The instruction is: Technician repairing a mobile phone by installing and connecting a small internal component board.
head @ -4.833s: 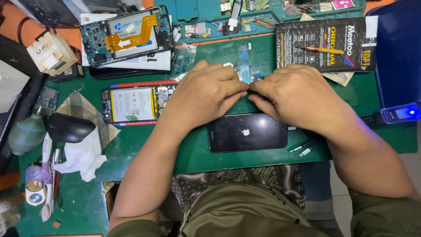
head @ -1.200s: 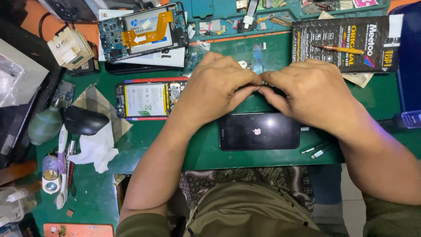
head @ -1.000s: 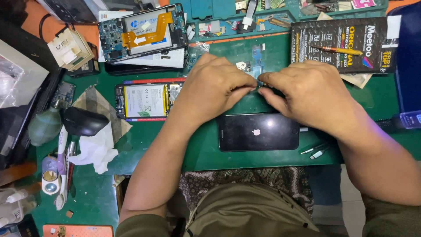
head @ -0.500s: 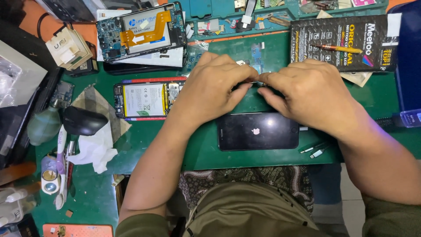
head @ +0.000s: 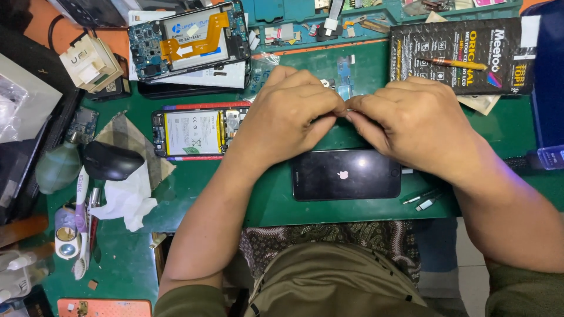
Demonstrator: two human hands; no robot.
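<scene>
pinching something tiny, both hands' fingers meet above black phone; black package upper right.

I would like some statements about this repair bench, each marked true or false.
1. The left hand and the right hand meet fingertip to fingertip. True.
2. The black phone lies beyond the hands, away from the person. False: it lies nearer the person than the hands.
3. An opened phone with a white battery lies beside the left hand. True.
4. The black mouse is under the right hand. False: it lies far left, untouched.
</scene>
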